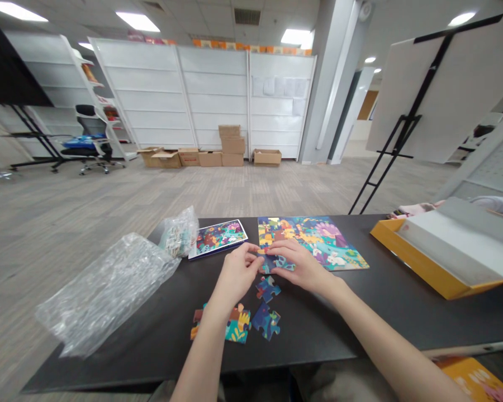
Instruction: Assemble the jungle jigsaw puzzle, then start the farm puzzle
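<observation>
My left hand (240, 269) is closed, its thumb and fingers pinching the left edge of a dark blue jigsaw puzzle piece (267, 264). From the other side my right hand (298, 263) grips the same small blue section, fingers curved over it and partly hiding it. Both hands are at the lower left of the mostly joined jigsaw puzzle (324, 237). Whether the held section touches the puzzle is hidden. Nearer to me lie two loose blue pieces, one (267, 288) above the other (267, 320). A joined group of pieces (237, 325) lies partly behind my left forearm.
Left on the black table (310, 329) are a picture card (220, 235), a clear plastic bag (109, 290) and a smaller bag with contents (179, 234). An open yellow box (431, 259) stands right. Cardboard boxes (232, 148) line the far wall.
</observation>
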Motion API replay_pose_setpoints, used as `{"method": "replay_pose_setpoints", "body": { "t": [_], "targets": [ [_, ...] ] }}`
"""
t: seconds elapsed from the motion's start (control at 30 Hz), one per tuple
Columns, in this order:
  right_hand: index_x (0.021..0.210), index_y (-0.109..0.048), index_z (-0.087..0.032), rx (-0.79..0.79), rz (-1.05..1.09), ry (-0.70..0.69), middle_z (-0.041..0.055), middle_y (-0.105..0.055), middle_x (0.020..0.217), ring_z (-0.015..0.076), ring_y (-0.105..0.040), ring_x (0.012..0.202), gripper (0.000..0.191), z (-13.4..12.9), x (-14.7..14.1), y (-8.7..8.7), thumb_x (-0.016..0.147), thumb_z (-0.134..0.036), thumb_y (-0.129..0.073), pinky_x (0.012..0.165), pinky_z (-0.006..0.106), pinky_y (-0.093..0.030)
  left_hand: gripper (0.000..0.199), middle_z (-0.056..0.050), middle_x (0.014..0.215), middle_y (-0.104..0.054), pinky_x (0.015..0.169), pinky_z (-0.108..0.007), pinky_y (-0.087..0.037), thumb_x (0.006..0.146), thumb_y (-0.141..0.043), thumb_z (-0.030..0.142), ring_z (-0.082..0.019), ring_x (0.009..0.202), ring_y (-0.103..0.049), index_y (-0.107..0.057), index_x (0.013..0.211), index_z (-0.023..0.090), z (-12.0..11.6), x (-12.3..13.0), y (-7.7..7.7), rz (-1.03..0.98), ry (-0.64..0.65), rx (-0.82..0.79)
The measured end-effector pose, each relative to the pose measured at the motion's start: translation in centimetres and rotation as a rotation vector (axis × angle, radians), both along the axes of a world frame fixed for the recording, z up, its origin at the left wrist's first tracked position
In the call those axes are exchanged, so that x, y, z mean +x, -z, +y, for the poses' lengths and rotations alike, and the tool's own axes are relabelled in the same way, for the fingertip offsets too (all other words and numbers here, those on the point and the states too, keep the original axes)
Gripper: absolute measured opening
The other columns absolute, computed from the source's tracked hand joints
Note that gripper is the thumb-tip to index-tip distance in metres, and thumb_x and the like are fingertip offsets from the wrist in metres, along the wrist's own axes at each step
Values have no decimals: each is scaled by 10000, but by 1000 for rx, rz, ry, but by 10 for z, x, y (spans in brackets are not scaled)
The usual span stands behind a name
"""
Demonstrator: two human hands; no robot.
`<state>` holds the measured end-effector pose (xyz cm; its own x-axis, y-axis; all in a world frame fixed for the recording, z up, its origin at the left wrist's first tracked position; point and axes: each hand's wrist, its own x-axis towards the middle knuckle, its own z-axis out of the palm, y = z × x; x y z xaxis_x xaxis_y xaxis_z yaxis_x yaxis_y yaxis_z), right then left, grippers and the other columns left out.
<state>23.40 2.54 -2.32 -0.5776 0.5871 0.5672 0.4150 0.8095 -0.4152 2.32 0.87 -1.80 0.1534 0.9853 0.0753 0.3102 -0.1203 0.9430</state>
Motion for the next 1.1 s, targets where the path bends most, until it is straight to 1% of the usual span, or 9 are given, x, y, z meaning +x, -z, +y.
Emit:
{"method": "replay_pose_setpoints", "body": {
  "t": [0.13,0.23,0.33,0.43,0.53,0.67,0.83,1.0,1.1],
  "targets": [
    [1122,-708,-241,1,-66,25,101,-709,1228,275,-636,1176,244,31,20,-17,878,-234,-712,1043,493,-473,321,-138,1115,-740,880,-395,-550,915,-574,271,-267,990,-718,-617,1218,174,-5,-1,-3,356,-102,139],
    [1078,-730,-216,-64,-102,205,97,-724,1202,282,-652,1138,251,70,47,-24,827,-215,-737,1027,484,-478,329,-137,1279,-671,973,-431,-503,936,-543,262,-311,1190,-619,-638,1246,203,-11,0,-7,620,-35,210],
    [1015,-755,-178,-218,-192,370,96,-754,1106,267,-692,998,278,105,71,-15,740,-143,-760,952,438,-523,315,-126,1289,-653,979,-424,-499,937,-549,264,-313,1204,-593,-670,1225,226,-15,4,-9,727,96,203],
    [1006,-767,-180,-314,-242,411,79,-765,1070,250,-701,964,277,125,83,3,733,-137,-742,925,398,-542,330,-143,1324,-628,1003,-456,-488,936,-575,293,-334,1219,-579,-677,1242,227,-17,9,-8,807,154,177],
    [985,-774,-206,-324,-205,418,56,-773,1060,242,-712,970,260,133,86,19,731,-151,-747,937,376,-549,320,-136,1317,-633,1020,-466,-480,938,-593,312,-331,1227,-573,-684,1233,227,-17,12,-5,882,159,192],
    [984,-780,-238,-336,-175,370,35,-775,1069,225,-719,938,248,136,88,28,745,-175,-753,912,357,-567,306,-108,1285,-653,1008,-453,-493,949,-590,314,-304,1216,-577,-679,1231,232,-17,14,-5,922,158,209],
    [1024,-779,-251,-310,-195,397,29,-779,1043,208,-716,899,261,138,87,34,769,-200,-751,861,334,-574,305,-92,1273,-662,992,-461,-503,954,-583,305,-302,1204,-577,-671,1234,223,-17,15,-5,934,172,216],
    [1039,-783,-239,-282,-188,386,44,-773,1105,198,-713,878,274,136,82,35,788,-157,-713,816,315,-576,311,-99,1289,-653,989,-453,-500,960,-573,319,-296,1202,-571,-662,1243,226,-17,15,-3,951,176,218],
    [1056,-783,-237,-265,-209,360,51,-771,1134,211,-721,933,295,133,80,33,800,-125,-690,840,317,-575,310,-94,1279,-656,987,-454,-500,956,-577,315,-296,1202,-570,-661,1241,227,-17,15,-2,949,176,220]
  ]
}}
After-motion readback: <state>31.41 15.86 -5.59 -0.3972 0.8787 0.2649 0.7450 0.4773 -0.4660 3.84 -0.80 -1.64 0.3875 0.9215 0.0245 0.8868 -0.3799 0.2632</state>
